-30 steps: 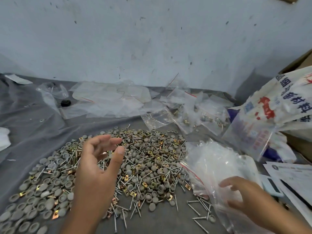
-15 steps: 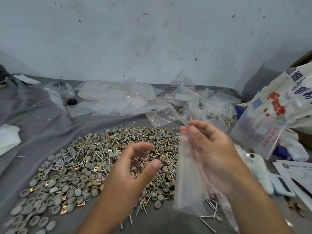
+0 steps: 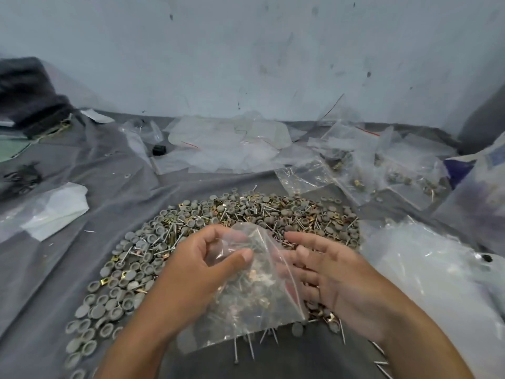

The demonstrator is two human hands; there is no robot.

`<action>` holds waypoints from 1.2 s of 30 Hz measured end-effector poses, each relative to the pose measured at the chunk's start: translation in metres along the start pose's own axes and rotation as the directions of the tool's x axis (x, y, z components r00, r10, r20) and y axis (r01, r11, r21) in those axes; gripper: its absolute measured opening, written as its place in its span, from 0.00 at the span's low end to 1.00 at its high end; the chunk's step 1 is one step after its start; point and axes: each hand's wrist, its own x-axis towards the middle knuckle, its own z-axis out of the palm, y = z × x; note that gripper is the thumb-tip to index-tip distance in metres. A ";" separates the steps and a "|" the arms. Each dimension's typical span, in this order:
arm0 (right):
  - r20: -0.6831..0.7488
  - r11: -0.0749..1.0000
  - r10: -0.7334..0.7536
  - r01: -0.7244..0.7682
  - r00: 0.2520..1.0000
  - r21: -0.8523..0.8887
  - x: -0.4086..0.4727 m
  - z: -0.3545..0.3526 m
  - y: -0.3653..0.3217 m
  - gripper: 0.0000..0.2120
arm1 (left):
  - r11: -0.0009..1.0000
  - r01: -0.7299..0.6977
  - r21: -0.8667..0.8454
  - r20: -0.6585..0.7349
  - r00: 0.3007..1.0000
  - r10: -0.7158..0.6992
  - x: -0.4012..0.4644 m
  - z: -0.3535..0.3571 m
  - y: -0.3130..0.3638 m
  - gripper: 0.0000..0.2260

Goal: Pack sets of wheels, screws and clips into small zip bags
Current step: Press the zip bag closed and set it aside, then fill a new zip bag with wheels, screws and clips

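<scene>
A small clear zip bag [image 3: 254, 305] hangs between my two hands, just above a wide pile of grey wheels, silver screws and brass clips [image 3: 273, 212] on the grey cloth [image 3: 68, 269]. My left hand [image 3: 191, 272] pinches the bag's upper left part between thumb and curled fingers. My right hand [image 3: 336, 280] lies at the bag's right edge with fingers nearly straight, their tips behind the plastic. The parts seen through the bag seem to be the pile beneath; whether anything is inside I cannot tell.
Filled zip bags [image 3: 382, 173] lie at the back right, flat empty plastic bags [image 3: 226, 143] at the back middle. A heap of empty bags [image 3: 426, 272] sits at my right, a printed sack [image 3: 481, 192] beyond it. White plastic [image 3: 54, 209] lies left; a wall closes the back.
My right hand lifted a zip bag from the heap at the right and brought it over the pile. My left hand moved in and took hold of the bag's top.
</scene>
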 end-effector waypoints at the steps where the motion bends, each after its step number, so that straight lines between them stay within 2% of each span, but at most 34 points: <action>1: 0.005 0.999 0.011 -0.010 1.000 -0.048 0.001 0.001 0.001 0.23 | 0.999 -0.011 0.031 0.008 1.000 0.011 -0.001 0.000 0.000 0.09; 4: -0.042 0.993 0.001 -0.006 0.999 -0.118 0.005 0.001 0.007 0.21 | 0.991 -0.027 0.128 -0.035 0.999 0.032 -0.003 0.000 0.001 0.11; 6: -0.076 0.991 -0.049 0.039 0.996 -0.130 0.006 0.002 0.008 0.22 | 0.953 -0.007 0.303 -0.154 0.986 0.056 -0.002 0.003 -0.002 0.15; 8: -0.117 0.980 -0.142 0.124 0.983 -0.155 0.006 0.003 0.009 0.22 | 0.843 -0.011 0.538 -0.294 0.935 0.200 -0.002 0.009 -0.003 0.22; 10: -0.154 0.955 -0.253 0.222 0.955 -0.195 0.006 0.007 0.012 0.21 | 0.758 -0.104 0.644 -0.342 0.847 0.407 -0.003 0.016 0.000 0.19; 11: -0.162 0.938 -0.307 0.269 0.938 -0.220 0.007 0.011 0.014 0.19 | 0.743 -0.175 0.646 -0.318 0.824 0.470 -0.003 0.019 0.001 0.15; 13: -0.156 0.879 -0.419 0.357 0.895 -0.315 0.010 0.021 0.021 0.13 | 0.742 -0.284 0.608 -0.214 0.840 0.498 -0.005 0.028 0.001 0.09; 14: -0.152 0.845 -0.467 0.389 0.871 -0.366 0.013 0.024 0.024 0.10 | 0.757 -0.300 0.580 -0.169 0.865 0.473 -0.006 0.032 -0.001 0.10; 16: -0.118 0.819 -0.493 0.414 0.862 -0.397 0.015 0.030 0.028 0.10 | 0.811 -0.263 0.522 -0.153 0.907 0.392 -0.007 0.038 -0.003 0.14; 19: -0.024 0.830 -0.466 0.428 0.884 -0.357 0.015 0.033 0.027 0.15 | 0.858 -0.223 0.463 -0.207 0.914 0.349 -0.006 0.039 -0.007 0.16; 23: 0.101 0.744 -0.514 0.502 0.852 -0.441 0.010 0.033 0.026 0.22 | 0.877 -0.196 0.438 -0.278 0.898 0.340 -0.003 0.034 -0.007 0.10; 25: 0.113 0.692 -0.524 0.499 0.844 -0.522 0.006 0.032 0.026 0.24 | 0.871 -0.177 0.458 -0.310 0.886 0.343 -0.002 0.033 -0.007 0.07; 28: 0.094 0.649 -0.505 0.449 0.858 -0.614 0.001 0.021 0.022 0.24 | 0.868 -0.137 0.478 -0.420 0.832 0.363 -0.003 0.030 -0.005 0.09; 31: 0.065 0.684 -0.474 0.414 0.878 -0.601 -0.006 0.005 0.015 0.18 | 0.869 -0.097 0.485 -0.539 0.750 0.385 -0.005 0.025 -0.002 0.12; 32: 0.061 0.659 -0.461 0.387 0.885 -0.645 -0.008 0.000 0.013 0.14 | 0.853 -0.090 0.515 -0.554 0.724 0.411 -0.006 0.023 -0.002 0.11; 33: 0.067 0.589 -0.430 0.336 0.900 -0.734 -0.010 -0.004 0.012 0.12 | 0.826 -0.085 0.558 -0.553 0.704 0.446 -0.007 0.023 -0.001 0.09; 34: 0.073 0.469 -0.368 0.253 0.927 -0.846 -0.011 -0.007 0.014 0.10 | 0.792 -0.087 0.604 -0.538 0.689 0.485 -0.007 0.022 -0.001 0.07; 36: 0.044 0.156 -0.204 0.077 0.978 -0.985 -0.013 -0.009 0.024 0.10 | 0.723 -0.112 0.682 -0.483 0.673 0.560 -0.007 0.023 -0.001 0.03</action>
